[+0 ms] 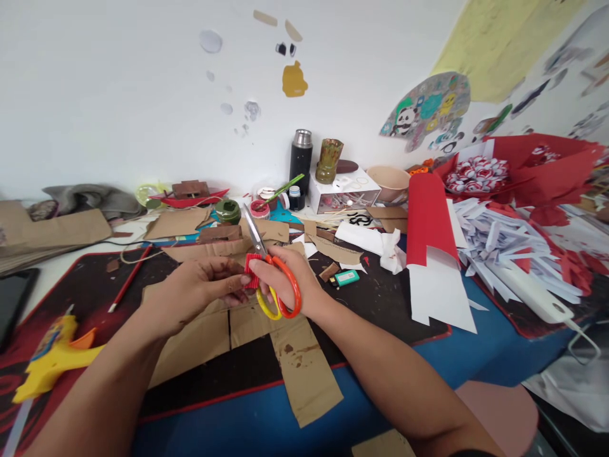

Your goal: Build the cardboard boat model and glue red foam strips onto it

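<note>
A small ridged red piece (253, 270) is pinched between the fingers of my left hand (190, 293), near the middle of the view. My right hand (288, 279) holds scissors (257, 233) with red and yellow handles, its thumb resting against the red piece. The metal blades point up and away, towards the back of the table. Beneath both hands lie pieces of brown cardboard (304, 374) on a black mat with a red edge. The far side of the red piece is hidden.
A yellow glue gun (52, 358) and a red pencil (128, 279) lie left. Behind are a green paint jar (228, 211), a black flask (301, 155) and a white box (345, 190). A green lighter (345, 278), red paper (423, 219) and white paper strips (509, 241) are right.
</note>
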Tool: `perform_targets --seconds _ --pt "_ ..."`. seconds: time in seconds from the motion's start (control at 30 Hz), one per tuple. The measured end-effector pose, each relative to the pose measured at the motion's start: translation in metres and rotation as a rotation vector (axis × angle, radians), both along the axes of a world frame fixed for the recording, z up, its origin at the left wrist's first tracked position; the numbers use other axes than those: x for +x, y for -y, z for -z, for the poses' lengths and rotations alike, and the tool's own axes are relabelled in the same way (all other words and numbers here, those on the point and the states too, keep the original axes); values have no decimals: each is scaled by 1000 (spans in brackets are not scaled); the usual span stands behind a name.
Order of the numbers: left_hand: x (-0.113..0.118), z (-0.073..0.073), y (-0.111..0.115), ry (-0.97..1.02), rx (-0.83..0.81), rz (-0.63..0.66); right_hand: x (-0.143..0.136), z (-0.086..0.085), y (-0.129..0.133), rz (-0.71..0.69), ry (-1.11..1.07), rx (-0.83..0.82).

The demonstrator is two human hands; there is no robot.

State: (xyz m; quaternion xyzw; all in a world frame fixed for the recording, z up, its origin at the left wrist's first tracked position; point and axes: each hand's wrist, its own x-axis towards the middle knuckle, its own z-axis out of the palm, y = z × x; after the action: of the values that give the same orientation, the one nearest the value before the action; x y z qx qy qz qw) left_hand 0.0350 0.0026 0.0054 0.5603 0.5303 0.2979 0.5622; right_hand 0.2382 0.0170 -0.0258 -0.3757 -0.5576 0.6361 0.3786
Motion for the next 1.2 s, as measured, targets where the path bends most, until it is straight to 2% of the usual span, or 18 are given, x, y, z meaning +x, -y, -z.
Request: perform_targets --seconds 0.13,0.33,0.6,1.03,1.2 --pt "-3 0 -3 11 6 2 0 1 -1 12 -21 -5" --pt "-3 -2 -3 -51 -8 76 1 0 -1 11 -43 -2" --pt "-3 -2 1 -120 -9 80 1 -2 0 6 -8 8" --pt "-5 2 -2 -64 9 89 2 -8 2 9 6 -1" --pt "-5 -4 -3 -30 39 71 2 -4 1 19 29 15"
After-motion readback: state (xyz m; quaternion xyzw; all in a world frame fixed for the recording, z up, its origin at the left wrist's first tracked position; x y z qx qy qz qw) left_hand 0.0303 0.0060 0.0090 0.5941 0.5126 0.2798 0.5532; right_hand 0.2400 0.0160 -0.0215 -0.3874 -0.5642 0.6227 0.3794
